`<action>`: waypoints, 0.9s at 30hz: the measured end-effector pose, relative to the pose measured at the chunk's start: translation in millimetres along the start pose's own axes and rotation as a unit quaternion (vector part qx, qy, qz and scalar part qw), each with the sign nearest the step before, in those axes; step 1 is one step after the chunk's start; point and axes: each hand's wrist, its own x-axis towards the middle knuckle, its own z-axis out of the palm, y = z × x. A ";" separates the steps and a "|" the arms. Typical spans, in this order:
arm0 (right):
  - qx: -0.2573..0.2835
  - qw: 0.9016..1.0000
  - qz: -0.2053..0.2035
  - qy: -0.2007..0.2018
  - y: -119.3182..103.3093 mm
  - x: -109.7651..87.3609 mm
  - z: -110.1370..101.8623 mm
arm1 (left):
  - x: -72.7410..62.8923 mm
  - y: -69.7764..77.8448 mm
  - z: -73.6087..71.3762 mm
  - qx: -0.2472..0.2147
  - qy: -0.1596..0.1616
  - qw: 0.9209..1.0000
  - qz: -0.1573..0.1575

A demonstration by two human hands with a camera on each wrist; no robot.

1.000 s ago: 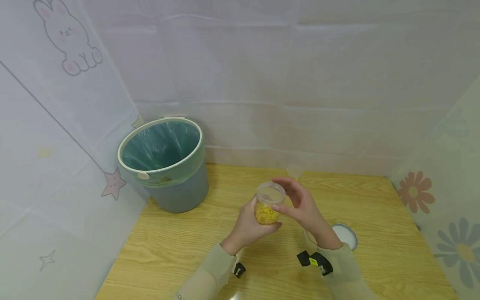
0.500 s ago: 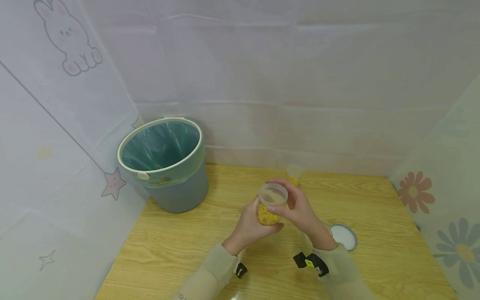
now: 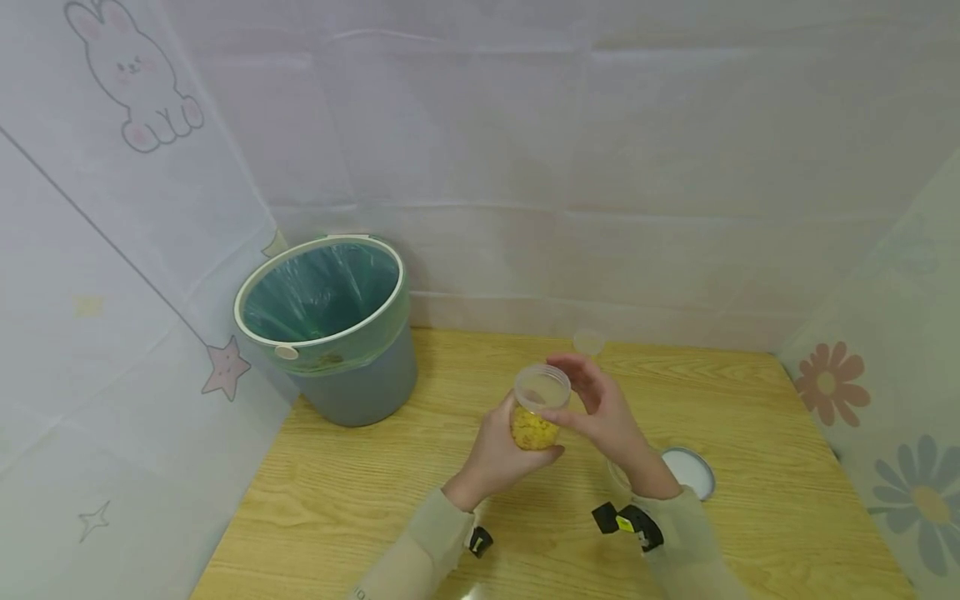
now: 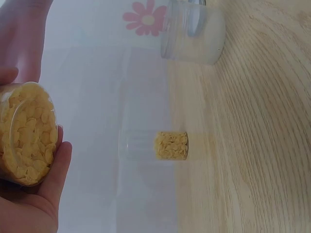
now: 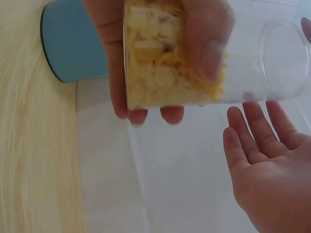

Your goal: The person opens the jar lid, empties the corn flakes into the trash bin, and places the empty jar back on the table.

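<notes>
My left hand point(image 3: 498, 454) grips the lower part of a clear plastic jar point(image 3: 542, 392), held above the table in the head view. Yellow flakes point(image 5: 160, 73) fill roughly its lower half. Around the jar's upper end stands my right hand point(image 3: 611, 417). Its thumb touches the jar near the rim, while the fingers are spread and slightly bent behind it. In the right wrist view the right hand's fingertips point(image 5: 236, 116) lie close by the jar wall; whether they touch it I cannot tell. Whether a clear lid covers the mouth is also unclear.
A lined bin point(image 3: 341, 367) stands at the table's left back. Near the back edge is a second clear jar point(image 4: 172, 145) with yellow flakes. To the right, a white lid with a grey rim point(image 3: 688, 473) lies beside another clear jar point(image 4: 182, 36), partly hidden by my right arm.
The right fingers closed in on the jar's top half a second ago and have since spread away again. The jar tilted slightly right, then back left, still in my left hand.
</notes>
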 end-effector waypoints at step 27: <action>0.024 0.999 -0.026 -0.007 -0.2 7.4 8.1 | 0.0 -16.1 3.8 -0.004 -0.004 1.000 -0.011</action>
